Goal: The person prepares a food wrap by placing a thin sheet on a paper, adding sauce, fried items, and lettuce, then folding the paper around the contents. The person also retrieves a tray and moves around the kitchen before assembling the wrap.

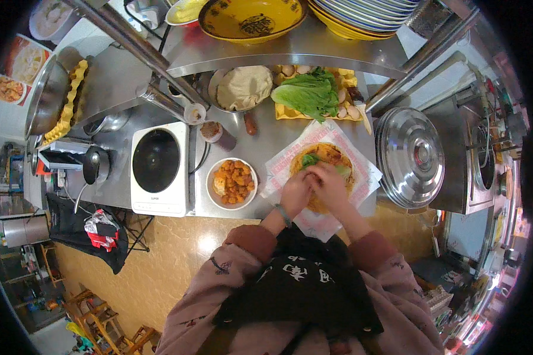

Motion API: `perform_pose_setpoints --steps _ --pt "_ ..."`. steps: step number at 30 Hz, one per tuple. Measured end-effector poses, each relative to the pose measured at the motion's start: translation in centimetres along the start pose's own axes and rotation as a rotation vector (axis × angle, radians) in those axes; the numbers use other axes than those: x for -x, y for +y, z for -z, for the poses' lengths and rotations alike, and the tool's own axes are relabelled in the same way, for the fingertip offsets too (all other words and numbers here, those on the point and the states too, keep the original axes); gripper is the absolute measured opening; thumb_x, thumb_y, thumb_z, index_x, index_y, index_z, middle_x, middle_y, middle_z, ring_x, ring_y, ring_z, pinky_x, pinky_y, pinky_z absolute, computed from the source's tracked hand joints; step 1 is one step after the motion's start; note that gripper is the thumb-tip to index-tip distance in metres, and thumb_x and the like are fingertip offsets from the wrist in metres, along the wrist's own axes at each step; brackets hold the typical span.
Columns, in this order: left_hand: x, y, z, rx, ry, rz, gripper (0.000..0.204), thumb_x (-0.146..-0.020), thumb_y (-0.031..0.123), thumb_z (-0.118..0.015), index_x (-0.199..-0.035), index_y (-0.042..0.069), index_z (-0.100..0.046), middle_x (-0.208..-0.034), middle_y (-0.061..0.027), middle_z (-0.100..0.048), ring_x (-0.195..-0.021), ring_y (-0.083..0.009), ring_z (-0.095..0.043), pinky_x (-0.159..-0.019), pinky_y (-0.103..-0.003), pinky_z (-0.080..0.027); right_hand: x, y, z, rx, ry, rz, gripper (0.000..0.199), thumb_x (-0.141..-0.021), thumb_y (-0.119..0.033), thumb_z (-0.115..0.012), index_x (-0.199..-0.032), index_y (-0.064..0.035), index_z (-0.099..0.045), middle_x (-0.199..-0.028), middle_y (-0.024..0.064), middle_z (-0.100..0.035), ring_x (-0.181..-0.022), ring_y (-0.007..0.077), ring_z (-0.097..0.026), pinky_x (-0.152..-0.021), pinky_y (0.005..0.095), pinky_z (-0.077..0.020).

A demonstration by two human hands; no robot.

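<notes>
Head view: at lower centre of the frame, the left hand and right hand press side by side on a round flatbread, fingers curled over its near edge; whether they pinch it cannot be told. The flatbread, topped with lettuce, lies on white paper right of centre. The step appears to be folding; next calls for an even roll. Left of it sits a bowl of fried pieces; farther up, a tray of greens.

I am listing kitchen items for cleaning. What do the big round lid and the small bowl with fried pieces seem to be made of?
The big round lid looks like polished stainless steel: silvery, with bright reflections and concentric rings. The small bowl seems glazed ceramic or melamine: plain white with a smooth rim; the look cannot settle which.
</notes>
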State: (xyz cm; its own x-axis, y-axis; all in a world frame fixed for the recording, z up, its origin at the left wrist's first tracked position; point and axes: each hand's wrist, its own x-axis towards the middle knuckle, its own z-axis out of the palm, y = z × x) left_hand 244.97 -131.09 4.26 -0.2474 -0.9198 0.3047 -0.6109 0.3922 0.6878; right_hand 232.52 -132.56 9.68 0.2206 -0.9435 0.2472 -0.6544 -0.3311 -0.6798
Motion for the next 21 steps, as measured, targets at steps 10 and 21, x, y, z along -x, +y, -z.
perform_pose_setpoints --steps 10,21 --pt "6.4 -3.7 8.1 -0.075 -0.038 0.147 0.017 -0.068 0.006 -0.058 -0.084 0.002 -0.06 -0.079 -0.016 -0.058 -0.072 -0.0347 -0.056 -0.062 -0.043 -0.044 -6.1 -6.2 -13.0 0.223 -0.286 0.266 0.018 -0.073 -0.006 -0.053 -0.089 -0.0047 -0.062 -0.09 0.0102 -0.053 -0.085 0.0269 -0.055 -0.071 0.036 -0.0484" --pt "3.4 -8.6 13.0 -0.413 0.158 0.304 0.019 -0.069 0.013 -0.062 -0.087 0.008 -0.064 -0.091 -0.0138 -0.057 -0.087 -0.0329 -0.052 -0.075 -0.042 -0.044 -2.4 -6.4 -10.9 -0.12 -0.2 0.01 0.009 -0.07 -0.009 -0.058 -0.079 -0.0078 -0.058 -0.081 0.0123 -0.053 -0.081 0.0305 -0.054 -0.067 0.0376 -0.0463"
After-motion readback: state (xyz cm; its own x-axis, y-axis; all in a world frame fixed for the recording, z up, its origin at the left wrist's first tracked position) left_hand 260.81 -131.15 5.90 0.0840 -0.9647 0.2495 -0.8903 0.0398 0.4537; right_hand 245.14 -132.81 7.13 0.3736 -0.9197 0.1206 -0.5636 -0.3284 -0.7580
